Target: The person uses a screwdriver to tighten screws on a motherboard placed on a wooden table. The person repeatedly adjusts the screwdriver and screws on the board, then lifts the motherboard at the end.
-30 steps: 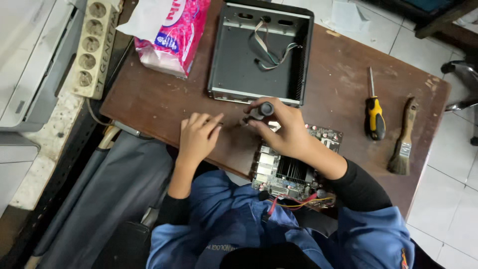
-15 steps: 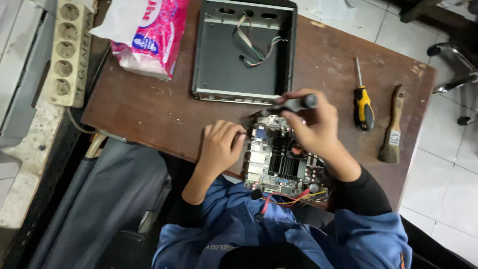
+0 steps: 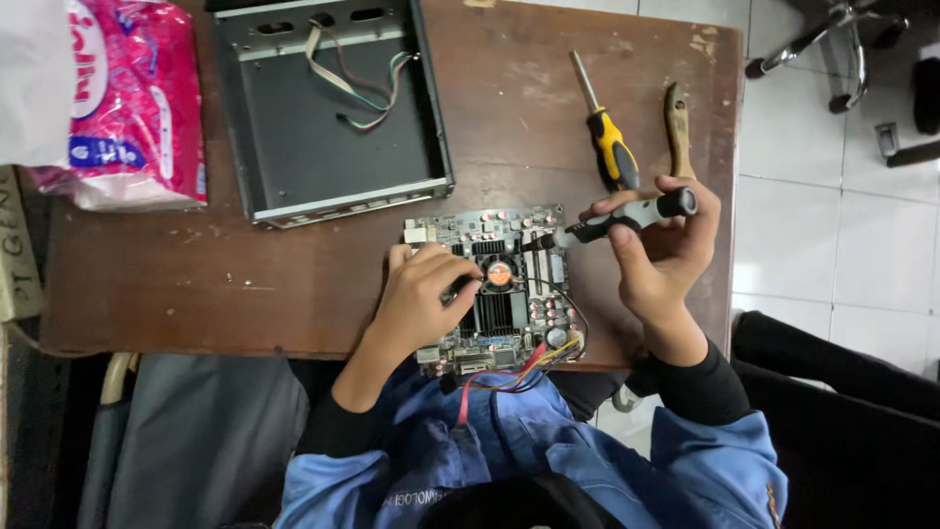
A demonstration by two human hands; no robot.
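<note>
We see a small green circuit board (image 3: pixel 494 294) lying at the near edge of a brown wooden table (image 3: pixel 294 274), its front edge at — or perhaps just over — the table's rim, with red, yellow and black wires (image 3: pixel 509 372) trailing off toward the person's blue jacket. The left hand (image 3: pixel 421 299) rests flat on the board's left half, fingers loosely curled and spread over the black heat sink, pressing rather than gripping anything. The right hand (image 3: pixel 666 245) is clamped around a screwdriver with a black and grey handle (image 3: pixel 632 214), held nearly level — its tip points left and meets the board near the top right corner, beside the small round fan with the orange centre (image 3: pixel 500 273). Whether the tip actually sits in a screw head we cannot tell from this height.

Behind the board, close to it, stands an open dark metal case (image 3: pixel 333 108) with loose ribbon cables inside. To the right of the case lie a yellow-and-black screwdriver (image 3: pixel 609 142) and, just beside it, a wooden-handled brush (image 3: pixel 678 127), partly hidden by the right hand. A pink plastic pack (image 3: pixel 122 98) sits at the table's far left corner.
</note>
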